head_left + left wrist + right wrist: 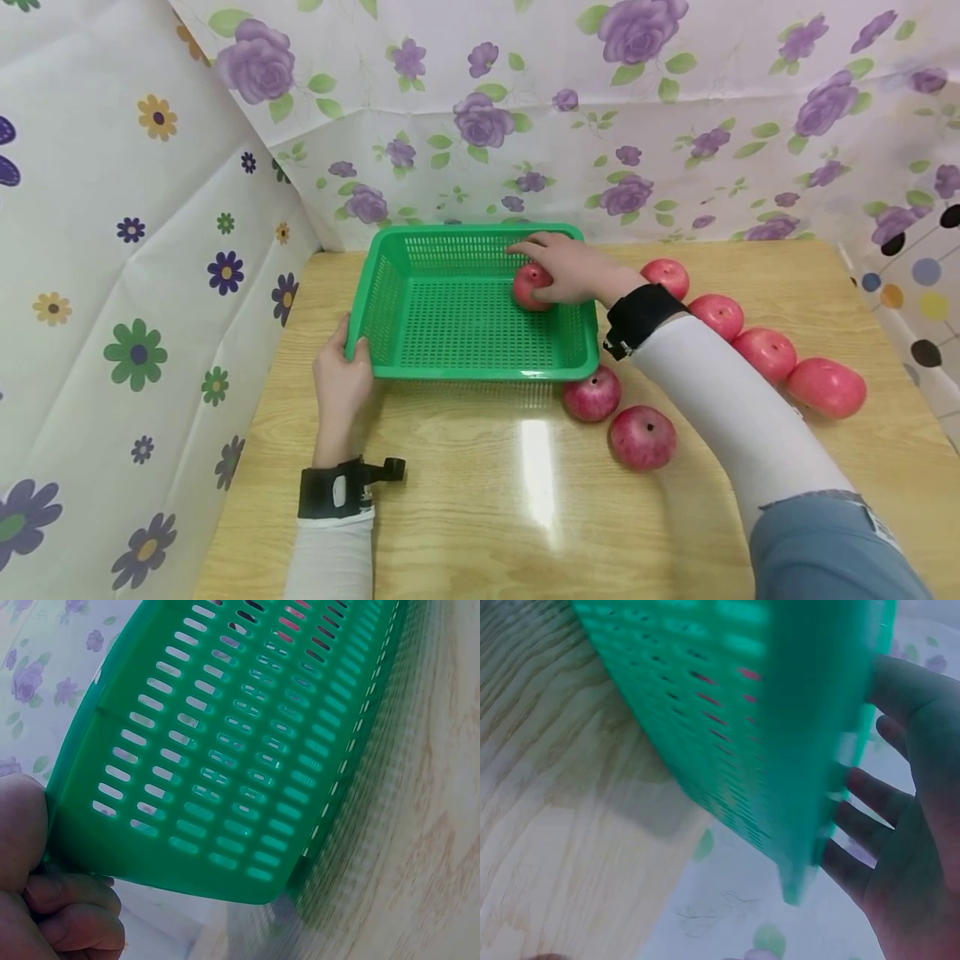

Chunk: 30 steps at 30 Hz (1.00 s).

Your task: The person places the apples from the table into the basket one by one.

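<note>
A green slotted plastic basket (480,372) stands on the wooden table near the back wall. At its left front corner, my left hand (343,379) grips the rim, thumb on top; the left wrist view shows curled fingers (79,915) below that edge. Inside the basket, toward the right end, is a red apple (527,289). My right hand (573,268) reaches over the right rim and holds this apple, fingers along its far side and thumb at the near side. In the right wrist view the basket wall hides most of the apple, with red showing through slots.
Two darker streaked apples (592,393) (643,437) lie by the basket's right front corner. Several pinkish-red apples (765,354) form a slanting row under and beyond my right forearm. Flowered sheets (480,167) hang behind and at the left of the table (465,500).
</note>
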Each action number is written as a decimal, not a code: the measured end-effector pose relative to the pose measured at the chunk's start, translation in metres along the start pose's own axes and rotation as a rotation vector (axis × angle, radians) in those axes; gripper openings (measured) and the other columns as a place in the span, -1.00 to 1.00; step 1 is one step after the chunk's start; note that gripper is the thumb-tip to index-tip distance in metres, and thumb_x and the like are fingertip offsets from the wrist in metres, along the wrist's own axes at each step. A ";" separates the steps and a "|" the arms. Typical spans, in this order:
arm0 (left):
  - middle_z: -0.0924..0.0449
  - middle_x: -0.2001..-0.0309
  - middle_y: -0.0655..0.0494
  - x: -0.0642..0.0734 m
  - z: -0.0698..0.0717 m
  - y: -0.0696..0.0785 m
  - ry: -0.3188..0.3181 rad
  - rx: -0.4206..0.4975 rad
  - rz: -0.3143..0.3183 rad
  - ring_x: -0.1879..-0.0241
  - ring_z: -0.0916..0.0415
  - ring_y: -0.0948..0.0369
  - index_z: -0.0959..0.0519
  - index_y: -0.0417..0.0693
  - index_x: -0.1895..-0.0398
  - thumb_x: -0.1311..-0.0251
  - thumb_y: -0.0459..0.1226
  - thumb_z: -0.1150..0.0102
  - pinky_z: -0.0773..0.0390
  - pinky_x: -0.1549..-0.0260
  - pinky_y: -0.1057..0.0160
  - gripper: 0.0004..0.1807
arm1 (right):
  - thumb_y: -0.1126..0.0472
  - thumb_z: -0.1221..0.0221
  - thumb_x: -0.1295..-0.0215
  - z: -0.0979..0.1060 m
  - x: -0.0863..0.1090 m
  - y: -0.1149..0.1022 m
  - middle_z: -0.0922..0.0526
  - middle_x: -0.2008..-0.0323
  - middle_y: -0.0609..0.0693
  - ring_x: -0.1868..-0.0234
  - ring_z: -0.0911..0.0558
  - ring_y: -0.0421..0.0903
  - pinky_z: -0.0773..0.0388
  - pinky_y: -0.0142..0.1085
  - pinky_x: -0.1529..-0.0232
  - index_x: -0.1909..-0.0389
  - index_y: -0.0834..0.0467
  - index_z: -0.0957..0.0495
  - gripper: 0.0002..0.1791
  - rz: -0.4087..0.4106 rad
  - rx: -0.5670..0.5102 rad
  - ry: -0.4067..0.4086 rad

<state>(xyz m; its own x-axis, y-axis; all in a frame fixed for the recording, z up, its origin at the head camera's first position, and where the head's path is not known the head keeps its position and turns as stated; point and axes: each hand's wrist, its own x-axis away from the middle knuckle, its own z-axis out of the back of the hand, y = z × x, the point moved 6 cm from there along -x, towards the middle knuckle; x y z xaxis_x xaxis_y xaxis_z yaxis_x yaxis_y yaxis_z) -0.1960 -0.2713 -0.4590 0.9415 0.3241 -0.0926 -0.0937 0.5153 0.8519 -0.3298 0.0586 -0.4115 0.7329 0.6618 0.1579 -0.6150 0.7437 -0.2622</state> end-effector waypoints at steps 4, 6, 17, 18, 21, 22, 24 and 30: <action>-0.26 -0.41 -0.16 -0.001 -0.002 0.002 -0.003 0.008 -0.005 -0.25 -0.35 0.07 -0.18 -0.23 -0.48 -0.40 -0.34 0.04 -0.50 -0.20 0.05 -0.41 | 0.02 -0.25 -0.28 0.008 0.010 0.003 -0.13 -0.47 0.15 -0.42 -0.11 0.17 -0.29 0.14 -0.35 -0.52 -0.15 -0.12 -0.18 0.016 -0.034 0.054; -0.25 -0.41 -0.16 -0.001 -0.003 0.003 -0.010 0.014 -0.003 -0.25 -0.35 0.07 -0.17 -0.22 -0.48 -0.41 -0.34 0.05 -0.50 -0.20 0.06 -0.41 | 0.03 -0.26 -0.29 0.012 0.015 0.005 -0.15 -0.46 0.13 -0.41 -0.14 0.16 -0.26 0.14 -0.37 -0.52 -0.13 -0.13 -0.19 0.030 -0.050 0.090; -0.22 -0.43 -0.17 -0.002 -0.002 0.001 -0.027 0.002 0.017 -0.31 -0.27 0.04 -0.16 -0.17 -0.50 -0.44 -0.30 0.07 -0.41 -0.28 0.04 -0.41 | 0.01 -0.25 -0.32 0.019 0.059 0.030 -0.13 -0.48 0.14 -0.43 -0.12 0.13 -0.26 0.16 -0.38 -0.50 -0.08 -0.16 -0.23 -0.020 -0.108 0.165; -0.22 -0.43 -0.16 -0.002 -0.002 0.001 -0.026 -0.002 0.018 -0.32 -0.26 0.04 -0.16 -0.17 -0.50 -0.44 -0.30 0.07 -0.40 -0.28 0.04 -0.41 | 0.00 -0.24 -0.33 0.018 0.062 0.032 -0.13 -0.47 0.14 -0.43 -0.12 0.12 -0.26 0.15 -0.38 -0.50 -0.08 -0.16 -0.24 -0.023 -0.109 0.170; -0.23 -0.42 -0.17 -0.001 -0.001 0.001 -0.019 -0.008 0.014 -0.32 -0.24 0.04 -0.16 -0.17 -0.50 -0.44 -0.30 0.07 -0.38 -0.29 0.03 -0.42 | -0.02 -0.21 -0.36 0.017 0.074 0.035 -0.12 -0.47 0.15 -0.43 -0.12 0.12 -0.30 0.16 -0.35 -0.49 -0.06 -0.19 -0.28 -0.037 -0.110 0.174; -0.23 -0.42 -0.17 -0.001 -0.001 0.002 -0.016 -0.010 0.009 -0.32 -0.24 0.04 -0.16 -0.18 -0.49 -0.44 -0.30 0.07 -0.37 -0.30 0.03 -0.42 | -0.02 -0.20 -0.37 0.017 0.078 0.036 -0.12 -0.47 0.15 -0.42 -0.13 0.13 -0.33 0.17 -0.33 -0.48 -0.05 -0.21 -0.30 -0.040 -0.111 0.179; -0.24 -0.42 -0.18 0.000 -0.001 0.002 -0.015 -0.008 0.003 -0.33 -0.23 0.03 -0.17 -0.19 -0.49 -0.45 -0.31 0.07 -0.36 -0.31 0.02 -0.43 | -0.02 -0.20 -0.37 0.016 0.088 0.037 -0.11 -0.47 0.17 -0.41 -0.14 0.16 -0.37 0.20 -0.28 -0.46 -0.04 -0.25 -0.33 -0.045 -0.113 0.191; -0.26 -0.41 -0.17 0.001 -0.002 0.001 -0.009 -0.006 -0.008 -0.30 -0.28 0.06 -0.18 -0.22 -0.48 -0.44 -0.30 0.07 -0.42 -0.26 0.05 -0.43 | 0.00 -0.24 -0.35 0.012 0.127 0.039 -0.18 -0.44 0.18 -0.31 -0.28 0.18 -0.43 0.22 -0.21 -0.40 0.01 -0.35 -0.38 -0.048 -0.139 0.280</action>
<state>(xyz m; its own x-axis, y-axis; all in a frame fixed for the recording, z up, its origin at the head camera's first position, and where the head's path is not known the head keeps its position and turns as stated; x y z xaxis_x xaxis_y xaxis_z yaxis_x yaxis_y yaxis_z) -0.1955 -0.2687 -0.4588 0.9450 0.3131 -0.0947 -0.0881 0.5225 0.8481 -0.2645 0.1728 -0.3900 0.8233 0.5604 -0.0899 -0.5466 0.7404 -0.3912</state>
